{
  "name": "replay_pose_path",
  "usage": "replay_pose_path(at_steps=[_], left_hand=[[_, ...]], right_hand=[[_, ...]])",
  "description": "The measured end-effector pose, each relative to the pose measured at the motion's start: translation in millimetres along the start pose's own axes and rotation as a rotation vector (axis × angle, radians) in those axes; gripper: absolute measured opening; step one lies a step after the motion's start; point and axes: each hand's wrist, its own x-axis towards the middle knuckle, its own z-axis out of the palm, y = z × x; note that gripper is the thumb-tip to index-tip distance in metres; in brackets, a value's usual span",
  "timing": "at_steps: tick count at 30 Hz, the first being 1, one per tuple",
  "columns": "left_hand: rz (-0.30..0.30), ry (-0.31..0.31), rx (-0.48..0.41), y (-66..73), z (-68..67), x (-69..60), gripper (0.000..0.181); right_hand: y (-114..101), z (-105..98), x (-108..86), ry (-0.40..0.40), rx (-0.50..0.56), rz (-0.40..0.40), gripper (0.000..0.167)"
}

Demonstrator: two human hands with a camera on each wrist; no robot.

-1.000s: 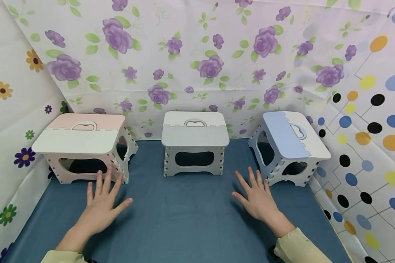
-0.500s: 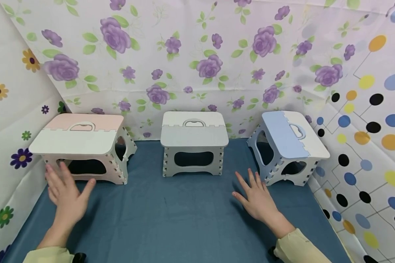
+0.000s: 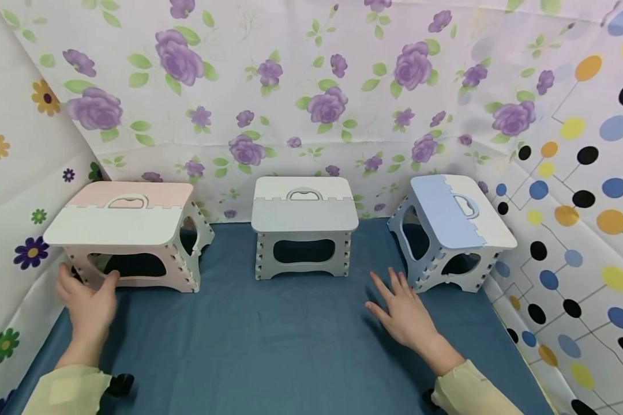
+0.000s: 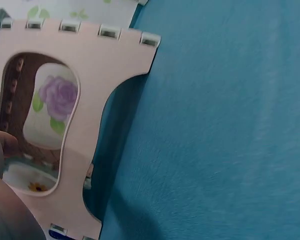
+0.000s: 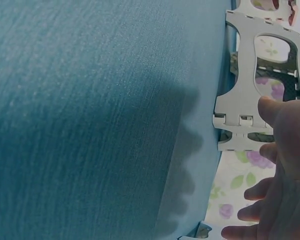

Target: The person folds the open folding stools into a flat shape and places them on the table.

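Observation:
A pink-and-white folding step stool stands at the left. My left hand is at its front left corner, thumb at the front opening and fingers bent round the side, gripping the leg; the fingertips are hidden. Close up in the left wrist view, the stool's pink panel shows with part of the thumb. My right hand is spread over the cloth, holding nothing. Nearest to it is a blue-and-white folding stool. A grey-and-white folding stool stands in the middle.
Dark blue cloth covers the table. Behind the stools hangs a sheet with purple flowers. A flower-print sheet flanks the left side, a dotted sheet the right.
My left hand has moved left from in front of the pink-and-white stool to its front left corner, its spread fingers bending round the leg. The right hand stays nearly still.

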Motion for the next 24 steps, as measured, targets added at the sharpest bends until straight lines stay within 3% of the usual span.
replay_pose_path(at_steps=[5, 10, 16, 24], left_hand=[[0.024, 0.054, -0.102, -0.9, 0.2, 19.1, 0.085], [0.071, 0.014, -0.151, -0.4, -4.3, 34.6, 0.086], [0.083, 0.004, -0.083, 0.5, -6.3, 47.1, 0.087], [0.026, -0.001, 0.042, 1.1, -6.1, 56.5, 0.083]], right_hand=[[0, 2, 1.5, -0.005, 0.008, 0.001, 0.075], [1, 3, 1.9, -0.005, 0.009, -0.003, 0.074], [1, 2, 2.3, -0.009, 0.014, 0.001, 0.074], [0, 2, 4.2, -0.013, 0.015, 0.0, 0.074]])
